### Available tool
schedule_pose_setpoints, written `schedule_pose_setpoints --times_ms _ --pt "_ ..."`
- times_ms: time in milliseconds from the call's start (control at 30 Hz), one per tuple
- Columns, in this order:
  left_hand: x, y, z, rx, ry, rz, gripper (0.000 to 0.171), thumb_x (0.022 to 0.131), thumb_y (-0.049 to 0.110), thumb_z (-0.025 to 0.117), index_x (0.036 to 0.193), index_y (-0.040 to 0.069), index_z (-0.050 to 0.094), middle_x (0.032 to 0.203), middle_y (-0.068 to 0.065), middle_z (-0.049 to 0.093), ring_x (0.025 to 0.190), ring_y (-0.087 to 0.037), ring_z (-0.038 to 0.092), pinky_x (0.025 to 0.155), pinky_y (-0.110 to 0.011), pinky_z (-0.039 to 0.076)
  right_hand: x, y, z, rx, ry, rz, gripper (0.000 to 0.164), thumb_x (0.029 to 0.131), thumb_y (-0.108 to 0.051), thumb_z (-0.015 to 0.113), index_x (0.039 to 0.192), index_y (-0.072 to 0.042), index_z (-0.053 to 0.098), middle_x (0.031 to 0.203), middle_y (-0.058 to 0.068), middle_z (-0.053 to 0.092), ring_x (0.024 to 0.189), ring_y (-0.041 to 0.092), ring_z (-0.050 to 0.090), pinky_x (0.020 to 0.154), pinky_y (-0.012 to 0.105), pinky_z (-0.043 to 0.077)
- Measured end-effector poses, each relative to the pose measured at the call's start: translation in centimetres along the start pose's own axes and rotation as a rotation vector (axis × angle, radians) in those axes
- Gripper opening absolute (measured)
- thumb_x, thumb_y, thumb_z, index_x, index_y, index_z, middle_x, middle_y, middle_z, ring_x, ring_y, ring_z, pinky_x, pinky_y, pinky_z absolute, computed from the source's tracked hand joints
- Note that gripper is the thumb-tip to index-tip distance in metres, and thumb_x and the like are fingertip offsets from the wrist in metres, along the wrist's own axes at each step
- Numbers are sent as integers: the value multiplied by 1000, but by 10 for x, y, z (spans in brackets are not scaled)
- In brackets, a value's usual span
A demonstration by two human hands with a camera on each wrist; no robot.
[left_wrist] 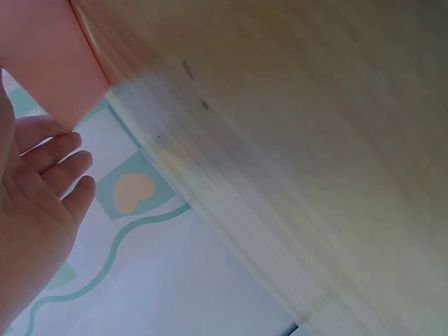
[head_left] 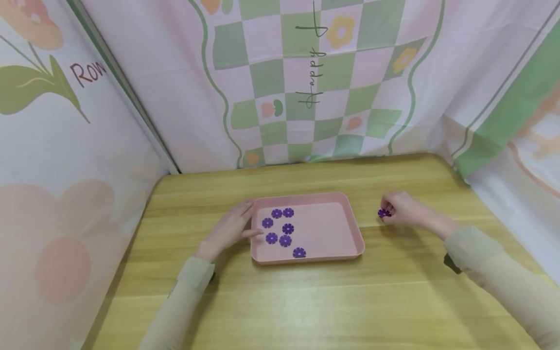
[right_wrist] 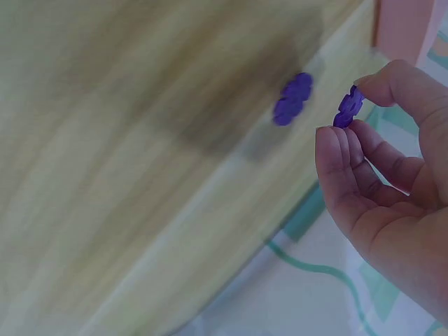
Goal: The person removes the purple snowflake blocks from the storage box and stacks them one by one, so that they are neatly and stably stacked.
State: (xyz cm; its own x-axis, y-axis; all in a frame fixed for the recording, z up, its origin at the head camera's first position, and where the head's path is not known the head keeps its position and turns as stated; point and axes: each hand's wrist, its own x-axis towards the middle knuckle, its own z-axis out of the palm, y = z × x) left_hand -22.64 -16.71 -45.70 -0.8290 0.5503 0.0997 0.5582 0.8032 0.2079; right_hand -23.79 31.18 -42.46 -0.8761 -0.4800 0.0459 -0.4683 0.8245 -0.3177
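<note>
The right hand (head_left: 404, 210) pinches a small purple flower-shaped disc (right_wrist: 351, 106) between thumb and fingertips over the yellowish wood-grain tabletop (head_left: 306, 301), to the right of a shallow pink rectangular tray (head_left: 328, 228), with another purple notched piece (right_wrist: 292, 99) close by. The left hand (head_left: 229, 227), fingers loosely extended, touches the tray's left rim, its thumb reaching over the edge beside seven flat purple flower-shaped discs (head_left: 288, 229) lying in the tray's left half.

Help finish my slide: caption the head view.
Seven purple flower-shaped discs in a pink tray, left hand at its edge, right hand pinching another disc.
</note>
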Motion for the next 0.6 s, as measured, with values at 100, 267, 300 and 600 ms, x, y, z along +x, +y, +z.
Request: schedule_pose_setpoints --times_ms 100,267,300,600 --pt "0 -1 0 4 3 5 89 89 56 63 150 -3 34 158 -24 34 148 -37 33 124 -53 29 -4 5 2 -2 -4 18 20 71 -5 77 85 0 63 75 4 63 70 13 57 63 24 53" --pt "1 0 0 8 -4 0 90 90 56 62 151 -2 34 158 -23 34 149 -36 33 124 -52 29 -8 10 7 -13 -8 31 21 72 -7 79 85 0 64 75 4 64 70 12 57 62 24 52" --pt "1 0 0 7 -5 -1 89 90 56 62 151 -2 33 159 -23 34 149 -36 33 124 -51 29 -8 11 8 -13 -10 34 21 72 -8 79 85 0 64 75 4 64 70 12 57 62 24 52" --pt "1 0 1 1 5 -2 89 90 55 63 152 -1 32 159 -22 33 149 -36 32 124 -52 28 -10 15 12 0 -41 44 21 74 -7 78 88 3 65 80 9 68 73 16 63 65 29 58"
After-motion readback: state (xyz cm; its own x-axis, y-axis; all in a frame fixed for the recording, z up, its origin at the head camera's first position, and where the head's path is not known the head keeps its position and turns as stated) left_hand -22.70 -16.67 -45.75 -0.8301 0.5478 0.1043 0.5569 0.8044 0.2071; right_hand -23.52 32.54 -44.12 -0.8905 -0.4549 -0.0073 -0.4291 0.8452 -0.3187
